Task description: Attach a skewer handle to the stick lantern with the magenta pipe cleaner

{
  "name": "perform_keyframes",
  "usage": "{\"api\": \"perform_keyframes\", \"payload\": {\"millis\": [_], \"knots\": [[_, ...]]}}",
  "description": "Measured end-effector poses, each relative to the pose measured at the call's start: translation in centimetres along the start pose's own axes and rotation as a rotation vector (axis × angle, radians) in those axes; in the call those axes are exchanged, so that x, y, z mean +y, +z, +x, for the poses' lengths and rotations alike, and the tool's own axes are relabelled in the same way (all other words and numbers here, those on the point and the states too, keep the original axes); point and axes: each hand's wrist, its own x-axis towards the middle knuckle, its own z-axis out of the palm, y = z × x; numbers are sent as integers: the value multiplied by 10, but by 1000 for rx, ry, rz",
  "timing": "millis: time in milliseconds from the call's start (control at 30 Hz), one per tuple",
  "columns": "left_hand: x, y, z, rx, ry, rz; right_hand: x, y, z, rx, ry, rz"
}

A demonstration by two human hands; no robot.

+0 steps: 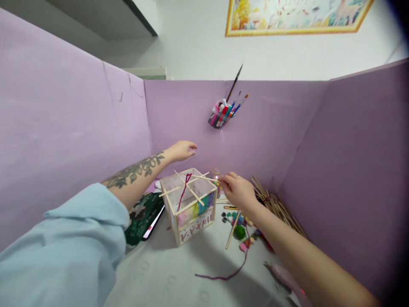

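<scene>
Purple panels [271, 128]: three sides around a pale table [153, 277], a cup of brushes and pens [220, 116] hanging at the back.
Open-topped box [196, 224]: stands on the table between the person's forearms, its front painted in bright colors.
Crossed sticks [195, 195]: two, laid over the box's top.
Dark pink yarn [183, 194]: trails from the sticks down toward the box's near edge.
Left hand [182, 151]: raised above the box, fingers loosely parted.
Right hand [238, 189]: pinches a thin stick [206, 178] reaching over the box; whether its tip touches the yarn is hard to tell.
</scene>
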Motion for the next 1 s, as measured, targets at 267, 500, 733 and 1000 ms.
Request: {"api": "perform_keyframes", "payload": {"millis": [267, 500, 733, 1000], "knots": [[-9, 25, -99, 307, -216, -151, 16, -4, 4, -141, 149, 297], [40, 61, -155, 217, -202, -212, 18, -7, 6, -296, 304, 502], [91, 66, -143, 74, -254, -94, 10, -8, 6, -525, 494, 854], [90, 74, -119, -5, -336, 12, 19, -6, 13, -626, 574, 1036]]}}
